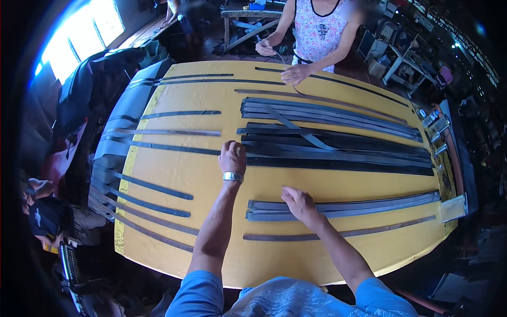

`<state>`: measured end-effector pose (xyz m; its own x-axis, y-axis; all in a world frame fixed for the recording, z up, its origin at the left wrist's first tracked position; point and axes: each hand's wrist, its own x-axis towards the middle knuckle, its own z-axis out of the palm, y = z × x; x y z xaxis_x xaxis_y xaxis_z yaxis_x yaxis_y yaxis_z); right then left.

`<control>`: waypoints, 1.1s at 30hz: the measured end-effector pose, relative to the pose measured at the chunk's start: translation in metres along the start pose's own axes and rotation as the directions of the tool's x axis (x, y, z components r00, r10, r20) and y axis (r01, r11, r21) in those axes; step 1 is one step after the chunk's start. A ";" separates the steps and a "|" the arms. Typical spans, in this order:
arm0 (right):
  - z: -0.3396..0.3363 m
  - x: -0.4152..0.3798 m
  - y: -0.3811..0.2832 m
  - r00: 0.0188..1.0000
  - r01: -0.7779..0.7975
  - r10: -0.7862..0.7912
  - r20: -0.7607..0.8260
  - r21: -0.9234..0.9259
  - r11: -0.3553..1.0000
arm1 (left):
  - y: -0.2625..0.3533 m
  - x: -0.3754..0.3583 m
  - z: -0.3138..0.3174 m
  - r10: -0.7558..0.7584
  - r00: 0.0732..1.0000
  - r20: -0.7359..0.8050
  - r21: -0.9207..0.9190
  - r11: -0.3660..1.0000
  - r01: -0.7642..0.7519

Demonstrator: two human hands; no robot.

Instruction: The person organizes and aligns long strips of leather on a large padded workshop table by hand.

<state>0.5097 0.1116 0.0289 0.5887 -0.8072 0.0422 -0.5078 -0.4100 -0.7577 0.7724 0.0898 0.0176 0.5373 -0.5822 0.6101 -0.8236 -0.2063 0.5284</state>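
My left hand (232,158), a metal watch on its wrist, is at the middle of the yellow table (274,185). Its fingers are curled down over a long dark strip (174,148) that runs in from the left edge; the fingertips are partly hidden. Just right of it lies a bundle of black strips (338,153), with one loose grey strip (301,129) slanting across the top. My right hand (299,203) hovers around the left end of a grey strip bundle (369,203), its fingers loosely closed, and I see nothing in them.
Across the table a person (322,31) handles a thin strip (282,57) with both hands. More strips (153,185) hang over the left edge. Another grey bundle (327,116) lies beyond the black one. Metal pieces (438,129) line the right edge. Someone sits at far left (50,214).
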 end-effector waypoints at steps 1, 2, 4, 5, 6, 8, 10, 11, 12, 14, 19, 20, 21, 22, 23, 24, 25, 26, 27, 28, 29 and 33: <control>0.003 0.020 -0.008 0.999 -0.039 0.039 -0.002 -0.003 0.999 | 0.005 0.001 -0.006 0.007 1.000 0.003 -0.002 1.000 -0.007; 0.012 0.042 -0.011 0.995 -0.100 0.097 0.031 0.087 0.991 | 0.013 -0.004 -0.013 -0.050 0.998 0.047 -0.136 0.989 0.056; 0.021 0.072 -0.020 0.979 -0.204 0.202 0.031 0.230 0.952 | 0.028 -0.025 -0.003 -0.097 0.984 0.151 -0.438 0.886 0.155; 0.021 0.081 -0.029 0.971 -0.234 0.239 0.020 0.287 0.929 | 0.046 -0.030 -0.013 -0.118 0.972 0.204 -0.413 0.889 0.195; 0.015 0.084 -0.038 0.976 -0.212 0.215 0.023 0.300 0.930 | 0.052 -0.038 -0.013 -0.115 0.965 0.235 -0.481 0.849 0.218; 0.020 0.085 -0.032 0.998 -0.040 0.053 -0.033 0.313 0.949 | 0.073 -0.048 -0.024 -0.136 0.968 0.212 -0.471 0.854 0.223; 0.010 0.073 -0.038 0.998 -0.068 0.070 0.004 0.302 0.951 | 0.074 -0.054 -0.025 -0.226 0.925 0.304 -0.615 0.696 0.372; 0.011 0.063 -0.037 0.995 0.004 0.021 -0.095 0.251 0.968 | 0.075 -0.056 -0.028 -0.214 0.915 0.342 -0.673 0.624 0.397; 0.003 0.057 -0.039 0.993 -0.005 0.033 -0.110 0.250 0.968 | 0.079 -0.055 -0.034 -0.200 0.904 0.378 -0.720 0.550 0.423; -0.012 0.038 -0.045 0.989 -0.071 0.103 -0.108 0.265 0.962 | 0.092 -0.056 -0.044 -0.156 0.906 0.394 -0.758 0.502 0.416; -0.048 0.018 -0.041 0.891 -0.007 -0.093 -0.444 -0.219 0.976 | 0.143 -0.069 -0.084 -0.002 0.860 0.510 -0.767 0.453 0.455; -0.043 0.017 -0.019 0.879 -0.007 -0.097 -0.467 -0.217 0.976 | 0.152 -0.073 -0.091 0.045 0.855 0.517 -0.773 0.452 0.444; -0.052 0.013 -0.009 0.889 -0.072 -0.091 -0.448 -0.334 0.940 | 0.161 -0.078 -0.098 0.042 0.860 0.508 -0.775 0.458 0.435; -0.061 0.009 -0.001 0.901 -0.134 -0.079 -0.426 -0.447 0.884 | 0.166 -0.081 -0.103 0.060 0.864 0.500 -0.783 0.458 0.421; -0.069 0.009 0.008 0.913 -0.195 0.016 -0.407 -0.401 0.895 | 0.169 -0.084 -0.109 0.063 0.861 0.504 -0.784 0.451 0.426; -0.079 0.005 0.018 0.909 -0.193 0.009 -0.417 -0.401 0.895 | 0.176 -0.087 -0.115 0.062 0.860 0.507 -0.786 0.443 0.431; -0.092 0.000 0.028 0.914 -0.189 0.008 -0.405 -0.410 0.892 | 0.189 -0.087 -0.127 0.029 0.840 0.542 -0.769 0.420 0.482; -0.104 -0.006 0.038 0.920 -0.185 0.007 -0.392 -0.417 0.890 | 0.193 -0.089 -0.132 0.035 0.845 0.533 -0.775 0.420 0.472; -0.119 -0.014 0.043 0.917 -0.175 0.005 -0.398 -0.393 0.903 | 0.197 -0.092 -0.138 0.035 0.846 0.532 -0.781 0.407 0.474; -0.131 -0.021 0.046 0.916 -0.166 0.005 -0.402 -0.367 0.915 | 0.199 -0.096 -0.142 0.034 0.846 0.532 -0.785 0.395 0.477; -0.128 -0.014 0.072 0.881 -0.195 -0.024 -0.473 -0.408 0.892 | 0.202 -0.099 -0.146 0.018 0.855 0.518 -0.793 0.385 0.473; -0.169 -0.011 0.099 0.877 -0.371 0.106 -0.469 -0.519 0.770 | 0.217 -0.104 -0.173 -0.018 0.890 0.455 -0.804 0.421 0.419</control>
<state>0.3467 0.0083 0.0639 0.1671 -0.9503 0.2627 -0.9358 -0.2367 -0.2610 0.5696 0.2417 0.1711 0.4102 -0.8726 0.2652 0.0249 0.3014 0.9532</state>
